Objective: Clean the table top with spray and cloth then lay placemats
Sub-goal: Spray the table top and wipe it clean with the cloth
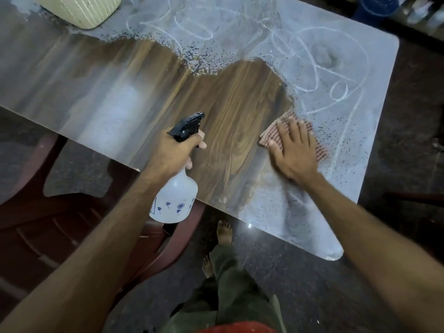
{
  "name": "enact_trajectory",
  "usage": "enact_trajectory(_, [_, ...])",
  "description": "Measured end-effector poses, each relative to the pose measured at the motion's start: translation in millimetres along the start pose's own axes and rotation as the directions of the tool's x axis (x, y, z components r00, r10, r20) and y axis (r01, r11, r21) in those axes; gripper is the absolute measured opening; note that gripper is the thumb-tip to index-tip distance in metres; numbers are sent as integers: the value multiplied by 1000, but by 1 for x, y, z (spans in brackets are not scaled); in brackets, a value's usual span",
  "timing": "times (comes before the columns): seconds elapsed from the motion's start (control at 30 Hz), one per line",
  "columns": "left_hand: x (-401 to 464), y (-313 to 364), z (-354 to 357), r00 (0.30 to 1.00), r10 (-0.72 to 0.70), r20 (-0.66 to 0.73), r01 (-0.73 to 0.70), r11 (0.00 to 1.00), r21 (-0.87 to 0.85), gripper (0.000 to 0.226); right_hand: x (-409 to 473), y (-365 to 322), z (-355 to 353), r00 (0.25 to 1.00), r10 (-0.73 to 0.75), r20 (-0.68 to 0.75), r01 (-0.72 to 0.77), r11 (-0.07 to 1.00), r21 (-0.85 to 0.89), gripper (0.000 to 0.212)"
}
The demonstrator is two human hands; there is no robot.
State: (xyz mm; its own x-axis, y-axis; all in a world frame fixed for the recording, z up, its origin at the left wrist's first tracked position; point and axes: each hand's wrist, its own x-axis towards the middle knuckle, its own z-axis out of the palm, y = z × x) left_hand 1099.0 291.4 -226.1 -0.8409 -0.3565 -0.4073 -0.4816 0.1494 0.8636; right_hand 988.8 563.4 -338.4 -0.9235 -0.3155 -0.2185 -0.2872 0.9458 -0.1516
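Wood-grain counter with a grey dusty film and white scribbles over its far and right side, brown grain showing bare in the middle. Right hand lies flat, fingers straight, pressing a reddish checked cloth onto the counter right at the edge of the dusty part. Left hand grips the neck of a white spray bottle with a black trigger, held over the near edge. A cream ribbed basket sits at the far left, and a dark red chair stands below.
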Motion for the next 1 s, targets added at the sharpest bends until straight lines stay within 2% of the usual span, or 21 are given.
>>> enact_trajectory(0.07, [-11,-7,-1,1000,3,3,-3,1000,10,14,14,-12,2,997,80,-8,-79,996,28,72])
enact_trajectory(0.13, [-21,-15,0,1000,4,6,-4,1000,23,12,12,-37,9,998,64,0,-64,998,22,73])
enact_trajectory(0.3, [-35,-22,4,1000,12,14,-13,999,34,10,-56,-96,37,979,-204,-3,204,979,4,66])
enact_trajectory(0.4, [-46,-24,7,999,25,23,-26,999,47,13,-106,-92,46,955,-297,17,297,955,5,63])
enact_trajectory(0.5, [-56,-26,7,1000,17,26,-18,999,39,15,-127,-59,43,961,-270,68,272,962,-27,66])
enact_trajectory(0.6, [-64,-30,5,999,26,38,-28,999,40,13,-112,-31,33,993,-115,32,115,993,-22,66])
enact_trajectory(0.67, [-67,-33,4,999,35,40,-36,999,33,13,-90,-31,27,1000,-17,-2,17,1000,26,66])
enact_trajectory(0.73, [-70,-35,4,998,42,43,-43,999,31,13,-74,-51,26,1000,16,-10,-15,999,40,68])
enact_trajectory(0.87, [-74,-37,7,997,62,55,-63,998,30,7,-85,-100,38,992,-126,20,126,992,9,68])
enact_trajectory(1.0, [-77,-33,7,995,74,62,-76,996,35,11,-129,-88,48,972,-233,16,233,972,11,65])
